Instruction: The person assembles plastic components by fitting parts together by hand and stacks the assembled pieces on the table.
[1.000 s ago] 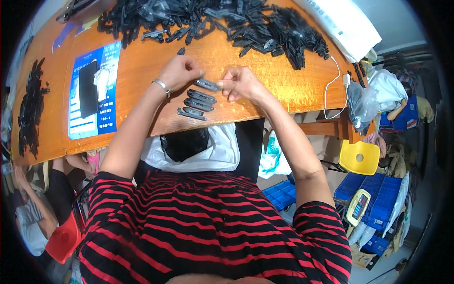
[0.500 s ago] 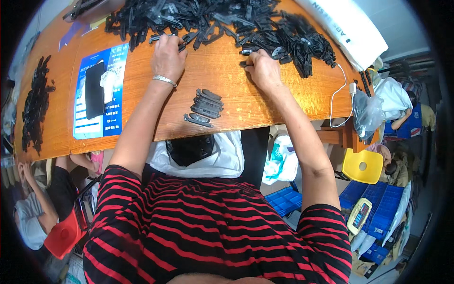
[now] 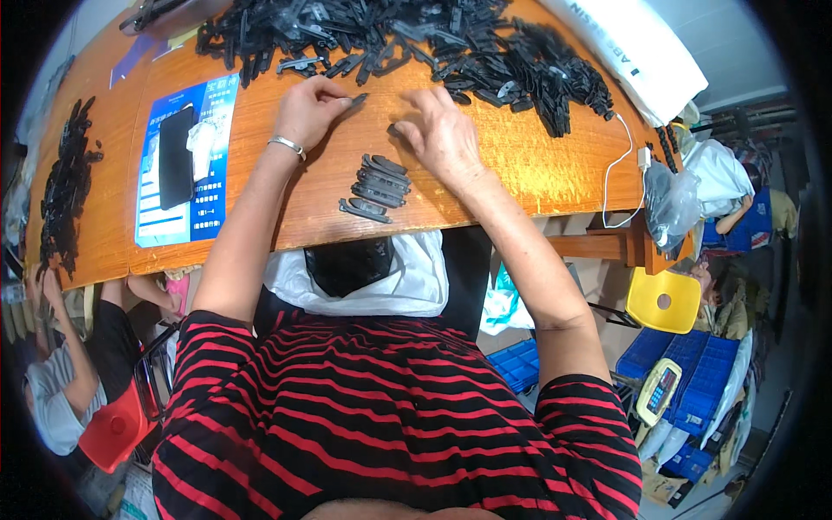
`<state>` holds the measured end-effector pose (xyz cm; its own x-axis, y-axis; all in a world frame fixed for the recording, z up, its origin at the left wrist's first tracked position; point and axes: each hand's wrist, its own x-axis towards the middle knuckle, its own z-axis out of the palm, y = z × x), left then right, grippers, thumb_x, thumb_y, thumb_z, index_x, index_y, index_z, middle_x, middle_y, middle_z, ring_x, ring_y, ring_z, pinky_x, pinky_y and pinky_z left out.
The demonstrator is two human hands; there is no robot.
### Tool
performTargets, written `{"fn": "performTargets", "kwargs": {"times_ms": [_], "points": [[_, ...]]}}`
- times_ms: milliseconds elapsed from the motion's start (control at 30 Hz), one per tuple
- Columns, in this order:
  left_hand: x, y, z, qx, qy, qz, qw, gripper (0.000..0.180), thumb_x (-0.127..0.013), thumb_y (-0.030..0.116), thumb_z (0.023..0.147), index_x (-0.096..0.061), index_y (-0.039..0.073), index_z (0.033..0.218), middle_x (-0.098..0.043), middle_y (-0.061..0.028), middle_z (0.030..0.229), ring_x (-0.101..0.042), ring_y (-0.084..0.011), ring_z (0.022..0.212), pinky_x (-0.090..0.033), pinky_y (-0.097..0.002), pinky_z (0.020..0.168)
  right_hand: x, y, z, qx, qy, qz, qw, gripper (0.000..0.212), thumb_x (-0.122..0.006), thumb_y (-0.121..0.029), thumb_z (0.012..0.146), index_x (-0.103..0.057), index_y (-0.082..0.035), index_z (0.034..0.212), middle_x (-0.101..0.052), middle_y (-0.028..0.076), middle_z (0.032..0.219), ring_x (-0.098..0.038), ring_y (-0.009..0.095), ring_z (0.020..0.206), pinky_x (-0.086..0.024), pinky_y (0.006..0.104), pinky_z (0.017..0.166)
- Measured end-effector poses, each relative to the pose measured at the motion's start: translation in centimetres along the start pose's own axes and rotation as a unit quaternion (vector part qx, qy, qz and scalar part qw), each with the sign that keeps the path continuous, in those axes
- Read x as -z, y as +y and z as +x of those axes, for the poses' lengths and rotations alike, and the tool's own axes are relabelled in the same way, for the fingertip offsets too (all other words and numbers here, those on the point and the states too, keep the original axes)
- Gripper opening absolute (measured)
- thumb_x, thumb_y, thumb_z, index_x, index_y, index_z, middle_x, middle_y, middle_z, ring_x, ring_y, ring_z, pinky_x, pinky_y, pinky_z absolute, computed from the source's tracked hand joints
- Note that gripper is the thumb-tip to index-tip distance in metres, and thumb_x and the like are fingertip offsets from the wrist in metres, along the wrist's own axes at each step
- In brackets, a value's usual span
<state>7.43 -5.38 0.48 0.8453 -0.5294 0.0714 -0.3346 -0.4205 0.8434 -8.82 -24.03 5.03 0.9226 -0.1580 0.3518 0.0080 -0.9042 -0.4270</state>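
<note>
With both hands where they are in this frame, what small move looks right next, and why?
Probably bring the two hands together near the table edge. The left hand pinches a small dark part at its fingertips, and the right hand seems to hold another, though that is hard to see. Both sit between the big pile and the short row of parts.

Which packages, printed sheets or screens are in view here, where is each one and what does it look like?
Printed sheet: table's left part, beside the left hand; blue rectangle, pale text, black item on top.
White sack: table's far right corner; long, dark print.
Handheld device: lower right, by blue crates; yellow case, pale screen.
</note>
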Motion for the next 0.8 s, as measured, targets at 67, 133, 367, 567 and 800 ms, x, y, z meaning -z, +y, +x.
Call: {"fn": "performTargets", "kwargs": {"times_ms": [67,133,367,567,800], "points": [[-0.7,1.5,-0.7,0.035,-0.07,-0.154,0.985,0.018,-0.076,0.013,0.093,-0.072,0.005,0.108,-0.075,-0.0016,0.096,-0.069,-0.01,0.083,-0.054,-0.0267,0.075,0.7,-0.5,0.4,0.037,0.041,0.006,0.998,0.024,-0.078,-0.02,0.088,-0.072,-0.01,0.109,-0.067,0.017,0.106,-0.07,0.04,0.091,-0.057,0.0471,0.077],[-1.2,3.7,-1.0,0.059,-0.158,-0.312,0.935,0.016,-0.074,0.014,0.096,-0.071,0.003,0.107,-0.073,0.0,0.095,-0.065,-0.0063,0.082,-0.053,-0.0235,0.073,0.5,0.5,0.4,0.052,0.041,0.03,0.997,0.022,-0.078,-0.02,0.088,-0.073,-0.01,0.107,-0.068,0.016,0.1,-0.07,0.039,0.089,-0.057,0.0469,0.076],[-3.4,4.3,-1.1,0.105,-0.139,-0.305,0.937,0.015,-0.074,0.015,0.097,-0.069,0.002,0.103,-0.067,0.0,0.085,-0.06,-0.0067,0.072,-0.051,-0.0221,0.064,0.0,2.6,-1.0,-0.184,-0.026,0.288,0.939,0.013,-0.071,-0.012,0.098,-0.071,0.0,0.093,-0.069,0.009,0.07,-0.065,0.015,0.056,-0.052,0.0317,0.054],[-5.8,1.9,-0.4,0.018,-0.127,-0.192,0.973,0.014,-0.077,0.008,0.092,-0.068,0.0,0.099,-0.066,-0.0032,0.082,-0.061,-0.0112,0.069,-0.051,-0.0242,0.06,-1.2,3.5,-1.9,-0.28,-0.049,0.381,0.88,0.013,-0.072,-0.008,0.098,-0.066,0.001,0.09,-0.067,0.004,0.071,-0.063,0.009,0.054,-0.05,0.0245,0.048],[-5.7,3.8,-0.1,0.02,-0.105,-0.048,0.993,0.026,-0.085,0.023,0.082,-0.075,0.001,0.091,-0.075,-0.0092,0.087,-0.07,-0.0168,0.078,-0.057,-0.0325,0.074,-2.0,4.1,-2.7,-0.289,-0.053,0.398,0.869,0.014,-0.073,-0.005,0.096,-0.063,0.0,0.089,-0.067,0.005,0.07,-0.063,0.01,0.052,-0.049,0.0246,0.047]]}}
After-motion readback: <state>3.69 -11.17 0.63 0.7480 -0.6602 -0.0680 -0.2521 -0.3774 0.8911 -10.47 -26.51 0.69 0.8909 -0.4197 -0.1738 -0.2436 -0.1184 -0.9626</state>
